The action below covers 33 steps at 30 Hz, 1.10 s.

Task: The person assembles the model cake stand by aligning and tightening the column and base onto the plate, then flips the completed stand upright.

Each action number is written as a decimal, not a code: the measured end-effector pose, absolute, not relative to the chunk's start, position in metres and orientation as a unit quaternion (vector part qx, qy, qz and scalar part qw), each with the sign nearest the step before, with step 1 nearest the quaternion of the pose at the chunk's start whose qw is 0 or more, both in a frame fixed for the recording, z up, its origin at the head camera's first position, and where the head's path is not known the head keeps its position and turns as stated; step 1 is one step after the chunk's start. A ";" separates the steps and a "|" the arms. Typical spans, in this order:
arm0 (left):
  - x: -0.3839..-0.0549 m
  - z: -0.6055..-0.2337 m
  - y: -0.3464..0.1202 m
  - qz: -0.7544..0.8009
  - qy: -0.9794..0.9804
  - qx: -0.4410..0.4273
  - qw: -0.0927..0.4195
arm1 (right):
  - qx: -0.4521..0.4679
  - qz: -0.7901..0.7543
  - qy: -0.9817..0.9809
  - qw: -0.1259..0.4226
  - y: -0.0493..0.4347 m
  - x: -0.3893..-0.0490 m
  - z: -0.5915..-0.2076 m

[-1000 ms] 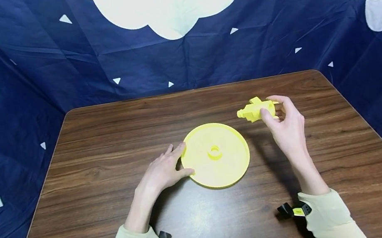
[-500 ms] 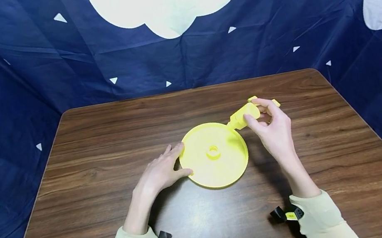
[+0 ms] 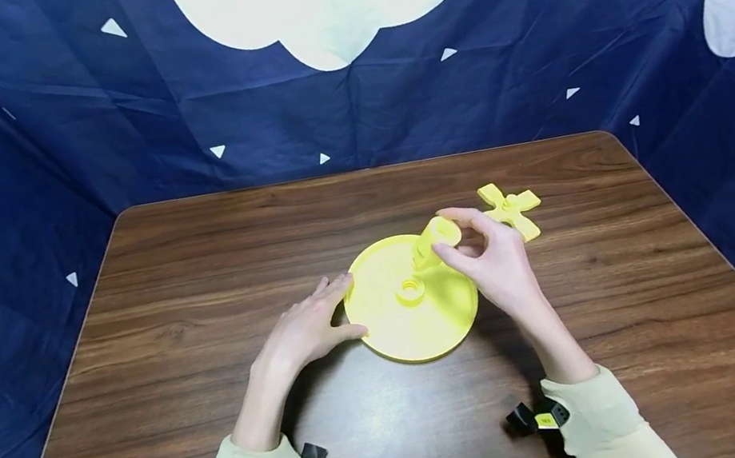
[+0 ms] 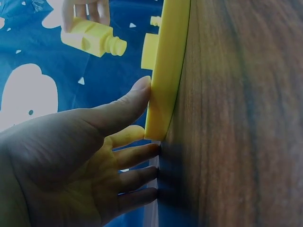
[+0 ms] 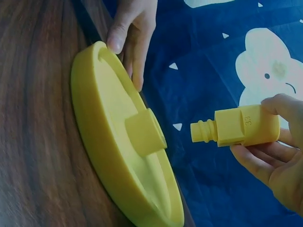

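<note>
A round yellow base (image 3: pixel 386 323) with a raised rim and a threaded socket (image 3: pixel 410 292) at its centre lies flat on the table. My left hand (image 3: pixel 304 332) rests against its left edge; the fingers are fairly straight, the thumb touching the rim. Over the base's upper right, my right hand (image 3: pixel 501 263) grips a yellow cylindrical part with a threaded end (image 5: pixel 246 125) between thumb and fingers. In the head view this part tilts, its threaded end pointing down towards the socket. A gap separates the two in the right wrist view.
A yellow four-armed cross piece (image 3: pixel 514 212) lies on the wood-grain table (image 3: pixel 200 273), behind and right of the right hand. Dark blue cloth (image 3: pixel 262 125) with white cloud shapes hangs around the table's far and side edges.
My right hand has carried the threaded part left over the base and tipped its threaded end downward. The cross piece behind it has come fully into sight. My left hand stays at the rim.
</note>
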<state>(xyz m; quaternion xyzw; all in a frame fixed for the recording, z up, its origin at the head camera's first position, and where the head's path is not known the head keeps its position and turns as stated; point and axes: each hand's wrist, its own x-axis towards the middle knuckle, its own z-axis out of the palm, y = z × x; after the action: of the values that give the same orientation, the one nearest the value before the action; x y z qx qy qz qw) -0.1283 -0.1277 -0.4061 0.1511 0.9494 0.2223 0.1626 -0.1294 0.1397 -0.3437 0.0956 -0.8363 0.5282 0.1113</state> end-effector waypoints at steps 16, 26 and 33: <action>-0.131 -0.405 -0.127 0.212 0.951 0.152 0.168 | 0.144 0.515 -0.843 0.059 0.129 -0.125 -0.347; -0.130 -0.407 -0.129 0.214 0.949 0.156 0.170 | 0.160 0.515 -0.841 0.045 0.128 -0.129 -0.360; -0.131 -0.406 -0.129 0.220 0.947 0.157 0.171 | 0.171 0.493 -0.851 0.049 0.136 -0.141 -0.384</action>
<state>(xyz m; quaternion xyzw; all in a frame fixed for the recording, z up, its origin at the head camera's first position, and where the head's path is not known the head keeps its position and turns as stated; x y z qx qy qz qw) -0.1313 -0.1289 -0.4058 0.1575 0.9474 0.2197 0.1712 -0.1409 0.1355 -0.3839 0.1711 -0.8515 0.4933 0.0490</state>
